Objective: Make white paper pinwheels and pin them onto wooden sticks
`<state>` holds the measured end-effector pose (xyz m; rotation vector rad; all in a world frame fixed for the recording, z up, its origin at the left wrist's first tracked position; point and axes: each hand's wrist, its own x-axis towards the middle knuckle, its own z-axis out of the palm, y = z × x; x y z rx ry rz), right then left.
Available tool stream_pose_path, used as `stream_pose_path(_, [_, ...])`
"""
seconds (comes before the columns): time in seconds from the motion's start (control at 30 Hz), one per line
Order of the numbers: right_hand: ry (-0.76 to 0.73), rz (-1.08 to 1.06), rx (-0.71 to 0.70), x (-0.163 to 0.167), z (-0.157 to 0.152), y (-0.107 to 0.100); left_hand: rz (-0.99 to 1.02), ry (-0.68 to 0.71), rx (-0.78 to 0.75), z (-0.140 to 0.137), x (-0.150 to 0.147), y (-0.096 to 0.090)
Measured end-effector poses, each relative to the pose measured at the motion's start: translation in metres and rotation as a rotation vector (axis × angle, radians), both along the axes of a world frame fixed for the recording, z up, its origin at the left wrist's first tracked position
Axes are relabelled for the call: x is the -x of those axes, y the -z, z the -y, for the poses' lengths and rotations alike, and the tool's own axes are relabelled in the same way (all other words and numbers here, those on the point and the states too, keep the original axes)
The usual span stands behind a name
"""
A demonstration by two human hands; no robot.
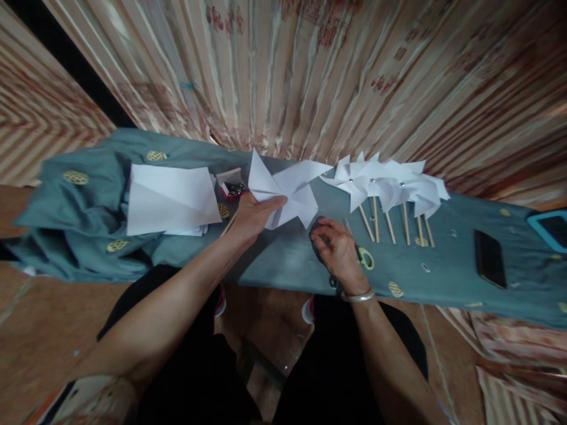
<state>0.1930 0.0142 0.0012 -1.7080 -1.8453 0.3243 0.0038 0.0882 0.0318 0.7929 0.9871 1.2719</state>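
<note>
My left hand [259,217] grips a white paper pinwheel [295,198], its thumb pressed near the middle where the folded points meet. Close by, my right hand [336,245] is just above the cloth, apart from the pinwheel, with fingers curled and pinched together. Whatever may be between its fingertips is too small or hidden to make out. Scissors with a yellow-green handle [365,258] lie partly under the right hand. Beside my left hand is a small open box [233,184] of small dark metal pieces. A thin wooden stick [229,225] shows partly behind the left wrist.
A stack of white paper sheets [172,200] lies on the left of the green cloth [266,265]. Several pinwheels on wooden sticks [390,183] overlap at the right. Farther right are a dark phone [489,258] and a blue-edged device [551,229]. A pleated curtain [283,77] hangs behind.
</note>
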Motion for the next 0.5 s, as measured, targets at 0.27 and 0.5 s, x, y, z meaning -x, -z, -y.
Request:
stream_pose_path(0.27, [-0.033,-0.028,0.018,-0.004,0.004,0.002,-0.014,0.0,-0.008,-0.001,0.0,0.005])
stream_pose_path(0.5, [-0.031,0.045,0.002,0.007,0.006,0.002,0.026,0.035,-0.008,0.002,-0.001,0.003])
